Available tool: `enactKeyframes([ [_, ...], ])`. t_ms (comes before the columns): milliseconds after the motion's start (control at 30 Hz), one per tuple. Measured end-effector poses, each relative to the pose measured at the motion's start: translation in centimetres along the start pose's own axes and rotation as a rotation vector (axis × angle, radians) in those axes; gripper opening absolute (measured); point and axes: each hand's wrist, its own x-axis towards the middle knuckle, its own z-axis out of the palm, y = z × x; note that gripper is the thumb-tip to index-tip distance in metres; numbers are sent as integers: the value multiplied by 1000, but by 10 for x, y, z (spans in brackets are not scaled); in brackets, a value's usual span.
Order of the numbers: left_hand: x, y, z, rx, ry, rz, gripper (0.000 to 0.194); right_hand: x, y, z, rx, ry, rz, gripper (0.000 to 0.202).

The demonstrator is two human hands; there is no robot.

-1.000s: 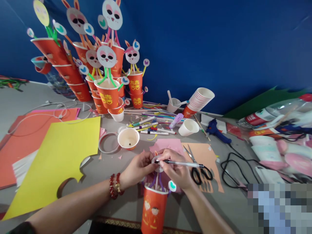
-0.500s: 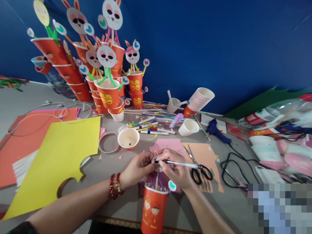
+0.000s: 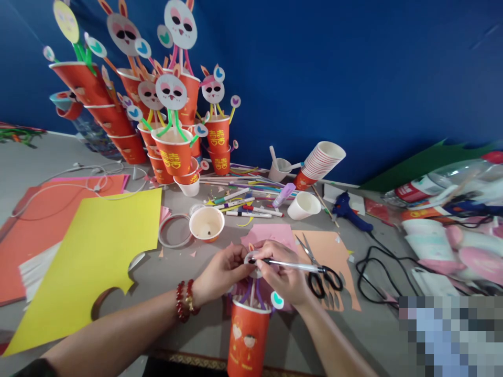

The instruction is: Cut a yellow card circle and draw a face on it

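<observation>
Left hand (image 3: 220, 269): fingers pinch the paper face (image 3: 256, 273) near its 9 o'clock edge.
Right hand (image 3: 288, 275): fingers grip the pen (image 3: 294, 265), tip near a dark eye (image 3: 252, 261).
Red cup (image 3: 248, 340): sits at 6 o'clock from the paper face.
New: hardly anything; both hands stay put, so the eye probably isn't finished.

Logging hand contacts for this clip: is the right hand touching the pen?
Touching. The head view shows the right hand pinching the pen near its writing end.
</observation>
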Motion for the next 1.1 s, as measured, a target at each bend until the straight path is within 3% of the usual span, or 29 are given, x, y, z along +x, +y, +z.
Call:
enactKeyframes([
  [1100,0,2,0,-3,5,-11,46,-1,3,1,3,24,32,14],
])
